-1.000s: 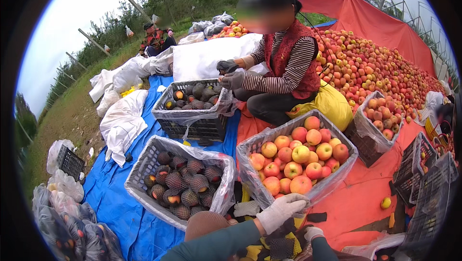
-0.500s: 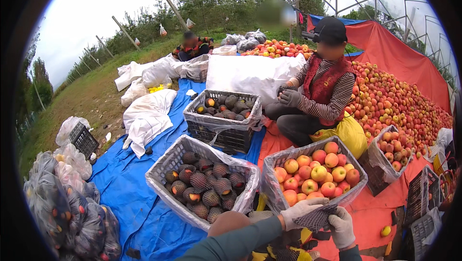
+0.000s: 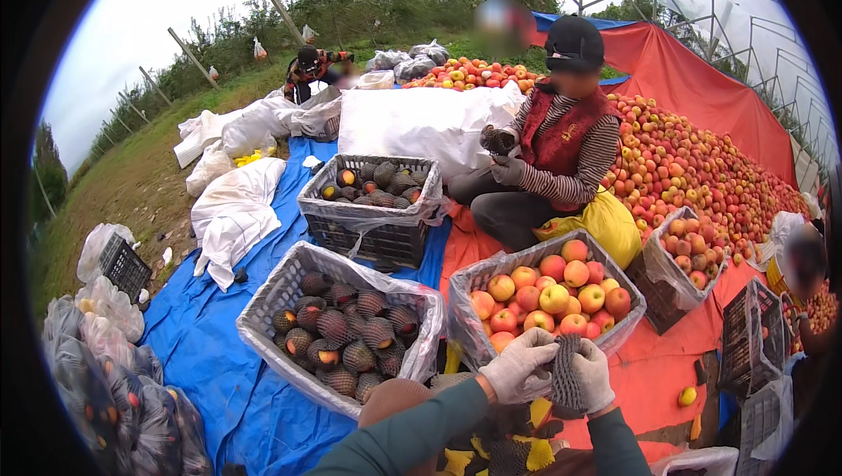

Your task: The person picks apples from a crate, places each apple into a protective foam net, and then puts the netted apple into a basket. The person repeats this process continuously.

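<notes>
A dark grey foam fruit net (image 3: 567, 377) hangs flat and narrow between my gloved hands, in front of a crate of bare apples. My left hand (image 3: 517, 368) has its fingertips pinched at the upper edge of the net. My right hand (image 3: 592, 378) is closed around its right side. Past my hands, a lined crate (image 3: 460, 305) holds red-yellow bare apples (image 3: 554, 299). To its left stands a grey lined crate (image 3: 254, 327) with several apples in dark nets (image 3: 333, 327). No apple is visible inside the net in my hands.
Behind stands a black crate (image 3: 368, 243) of netted apples. A co-worker (image 3: 561, 143) squats beyond the bare apples, holding a dark netted piece. A large apple heap (image 3: 693, 169) lies right. Bagged fruit (image 3: 132, 406) sits left on the blue tarp (image 3: 210, 371). Another person (image 3: 316, 68) bends far back.
My hands have raised the net from lying spread and slanted to hanging upright, narrower, between them. The view has shifted, and the co-worker's hands have moved up slightly.
</notes>
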